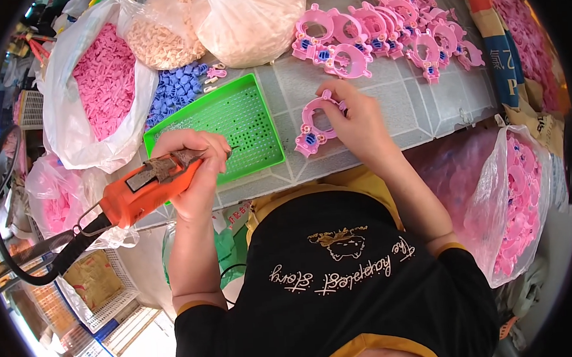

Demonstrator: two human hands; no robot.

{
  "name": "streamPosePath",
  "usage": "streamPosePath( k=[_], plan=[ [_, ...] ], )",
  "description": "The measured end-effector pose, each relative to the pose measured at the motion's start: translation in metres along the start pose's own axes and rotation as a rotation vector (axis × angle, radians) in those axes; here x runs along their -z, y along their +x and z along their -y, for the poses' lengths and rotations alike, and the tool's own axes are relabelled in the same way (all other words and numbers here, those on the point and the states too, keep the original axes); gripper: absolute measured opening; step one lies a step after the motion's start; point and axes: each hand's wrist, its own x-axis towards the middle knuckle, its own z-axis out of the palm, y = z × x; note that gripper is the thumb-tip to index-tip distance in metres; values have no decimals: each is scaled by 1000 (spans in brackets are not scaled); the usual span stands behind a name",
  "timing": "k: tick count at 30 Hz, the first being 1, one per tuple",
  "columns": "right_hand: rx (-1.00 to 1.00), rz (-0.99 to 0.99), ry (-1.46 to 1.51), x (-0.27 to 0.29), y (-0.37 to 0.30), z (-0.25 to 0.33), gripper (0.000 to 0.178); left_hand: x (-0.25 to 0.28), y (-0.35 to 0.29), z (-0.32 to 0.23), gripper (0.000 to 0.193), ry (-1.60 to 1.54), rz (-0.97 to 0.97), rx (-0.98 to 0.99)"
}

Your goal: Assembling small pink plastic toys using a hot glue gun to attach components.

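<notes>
The tiled counter (418,107) carries bags of parts along its far edge and a row of pink toys (388,31) at the far right corner. A green tray (231,117) sits near the front edge. The left hand (198,160) is closed around an orange driver (144,186) over the tray. The right hand (357,120) pinches a pink toy (312,128) by its ring near the front edge; it looks light, stiff plastic, best held by the rim.

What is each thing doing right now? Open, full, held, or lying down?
Orange electric screwdriver: gripped in left hand.
Pink toy frame: held flat by right hand.
Green tray: lying flat.
Bag of pink parts: open, full.
Finished pink frames: piled.
</notes>
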Motion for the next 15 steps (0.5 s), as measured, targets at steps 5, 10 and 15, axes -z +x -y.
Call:
streamPosePath(
  k=[5,10,15],
  plan=[
    [-31,28,-8,2,1,-1,17,-8,3,-3,23,27,-40,-27],
    [-41,-9,-41,1,0,-4,17,-28,12,-24,24,50,-32,-76],
    [40,-48,-58,-4,1,-11,19,-62,32,-27,26,-119,182,-135]
  ],
)
